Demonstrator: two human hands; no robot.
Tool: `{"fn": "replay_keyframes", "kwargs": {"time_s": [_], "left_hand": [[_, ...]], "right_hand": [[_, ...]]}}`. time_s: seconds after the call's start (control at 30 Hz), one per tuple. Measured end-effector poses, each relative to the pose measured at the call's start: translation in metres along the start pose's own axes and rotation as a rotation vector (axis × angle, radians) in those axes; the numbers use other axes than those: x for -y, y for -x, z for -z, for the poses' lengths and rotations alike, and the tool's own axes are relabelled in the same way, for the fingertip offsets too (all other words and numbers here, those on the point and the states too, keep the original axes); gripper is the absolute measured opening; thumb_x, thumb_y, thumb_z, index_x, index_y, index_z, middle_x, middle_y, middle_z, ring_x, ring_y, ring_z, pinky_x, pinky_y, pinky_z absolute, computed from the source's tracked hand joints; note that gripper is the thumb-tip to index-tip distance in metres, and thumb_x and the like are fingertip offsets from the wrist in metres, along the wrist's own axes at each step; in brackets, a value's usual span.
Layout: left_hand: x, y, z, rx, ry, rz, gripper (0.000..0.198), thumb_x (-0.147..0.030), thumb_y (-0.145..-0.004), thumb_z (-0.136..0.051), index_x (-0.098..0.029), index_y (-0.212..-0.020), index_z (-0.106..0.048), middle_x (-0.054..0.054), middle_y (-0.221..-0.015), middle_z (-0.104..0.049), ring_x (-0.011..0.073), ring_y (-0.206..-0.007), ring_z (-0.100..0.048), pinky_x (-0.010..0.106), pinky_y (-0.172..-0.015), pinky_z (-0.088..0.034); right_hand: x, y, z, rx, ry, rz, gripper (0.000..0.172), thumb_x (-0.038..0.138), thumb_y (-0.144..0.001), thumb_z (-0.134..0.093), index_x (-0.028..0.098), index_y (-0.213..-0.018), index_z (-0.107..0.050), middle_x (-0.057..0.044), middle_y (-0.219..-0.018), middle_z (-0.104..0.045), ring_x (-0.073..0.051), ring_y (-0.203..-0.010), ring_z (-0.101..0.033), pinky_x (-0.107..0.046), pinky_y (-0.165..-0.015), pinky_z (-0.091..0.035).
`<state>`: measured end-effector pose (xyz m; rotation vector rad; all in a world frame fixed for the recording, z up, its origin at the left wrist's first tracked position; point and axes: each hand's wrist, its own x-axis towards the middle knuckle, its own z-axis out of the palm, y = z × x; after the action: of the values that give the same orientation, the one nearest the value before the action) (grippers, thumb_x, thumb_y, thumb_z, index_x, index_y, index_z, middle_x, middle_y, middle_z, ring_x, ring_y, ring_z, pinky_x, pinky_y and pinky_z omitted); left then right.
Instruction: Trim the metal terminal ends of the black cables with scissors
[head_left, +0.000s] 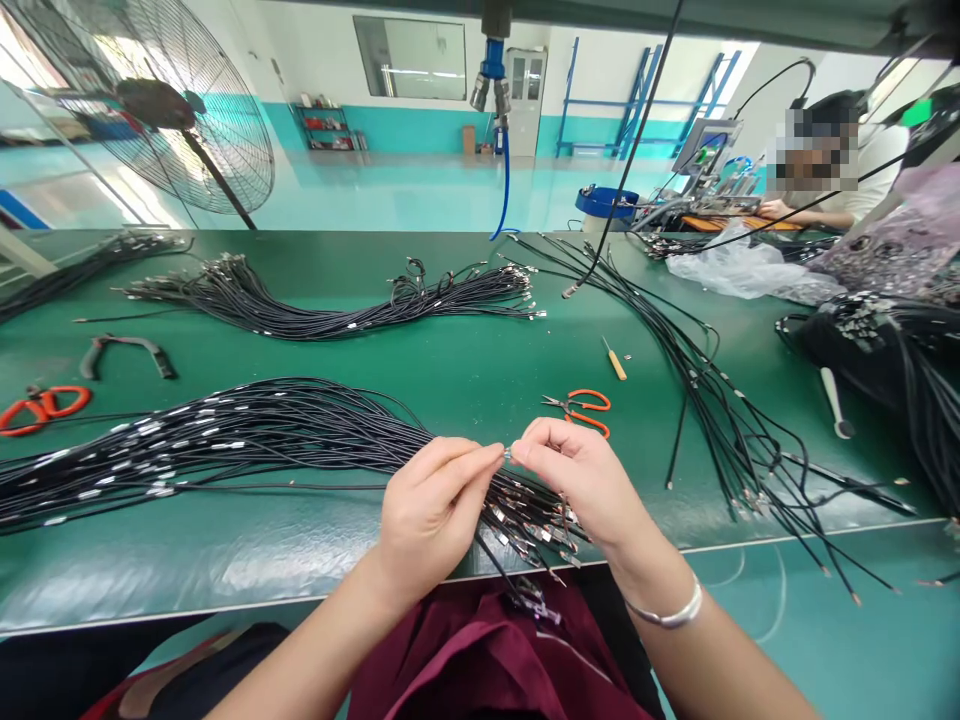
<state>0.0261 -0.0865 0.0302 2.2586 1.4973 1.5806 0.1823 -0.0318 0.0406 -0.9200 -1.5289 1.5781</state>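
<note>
My left hand (435, 508) and my right hand (576, 478) meet fingertip to fingertip above the front of the bench. Pinched between them is a small shiny metal connector (508, 454), mostly hidden by the fingers. Whether a cable runs from it is hard to make out. Beneath both hands lies the end of a thick bundle of black cables (300, 430), with white labels toward the left. Its loose ends (536, 530) show metal tips near the bench edge. Orange-handled scissors (589, 402) rest just beyond my right hand.
Farther back lies another black cable bundle (322, 318); looser cables (697, 370) spread at the right. Pliers (127, 350), orange-handled cutters (45, 408) and a yellow-handled screwdriver (615, 360) lie on the green bench (465, 370). A person (862, 180) sits at the far right.
</note>
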Motion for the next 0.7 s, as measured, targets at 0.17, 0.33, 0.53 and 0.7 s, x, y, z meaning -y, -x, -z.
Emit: {"fn": "replay_keyframes", "kwargs": {"time_s": [0.17,0.33,0.53,0.7], "left_hand": [[0.006,-0.005,0.0,0.009,0.15,0.488,0.015,-0.021,-0.081,-0.065,-0.02,-0.094,-0.071,0.002,-0.079,-0.07,0.012,-0.067,-0.062,0.024,-0.064,-0.052],[0.016,-0.011,0.013,-0.008,0.552,0.897,0.019,-0.029,-0.074,-0.072,-0.016,-0.087,-0.074,0.004,-0.069,-0.069,0.0097,-0.055,-0.054,0.021,-0.048,-0.043],[0.018,-0.017,0.019,-0.035,0.885,1.047,0.023,-0.028,-0.065,-0.079,-0.012,-0.082,-0.075,0.006,-0.067,-0.066,0.0074,-0.052,-0.048,0.02,-0.043,-0.035],[0.013,-0.013,0.017,-0.055,0.763,0.918,0.018,-0.028,-0.075,-0.071,-0.015,-0.086,-0.075,0.006,-0.074,-0.068,0.01,-0.058,-0.052,0.024,-0.05,-0.042]], "right_hand": [[-0.001,-0.013,0.029,0.0,0.332,0.074,0.03,0.04,-0.089,-0.051,0.017,-0.085,-0.07,-0.003,-0.077,-0.066,-0.015,-0.069,-0.056,-0.028,-0.064,-0.044],[-0.015,-0.06,0.119,-0.281,0.771,0.146,0.035,0.033,-0.089,-0.047,0.021,-0.12,-0.061,-0.005,-0.084,-0.069,-0.019,-0.077,-0.063,-0.031,-0.069,-0.047],[-0.033,-0.102,0.176,-0.332,0.905,0.117,0.017,0.025,-0.072,-0.063,0.016,-0.082,-0.073,-0.015,-0.095,-0.07,-0.032,-0.096,-0.062,-0.048,-0.091,-0.042],[-0.024,-0.072,0.111,-0.365,0.799,0.199,0.024,0.035,-0.082,-0.056,0.018,-0.092,-0.069,-0.013,-0.112,-0.066,-0.029,-0.108,-0.057,-0.046,-0.094,-0.042]]}}
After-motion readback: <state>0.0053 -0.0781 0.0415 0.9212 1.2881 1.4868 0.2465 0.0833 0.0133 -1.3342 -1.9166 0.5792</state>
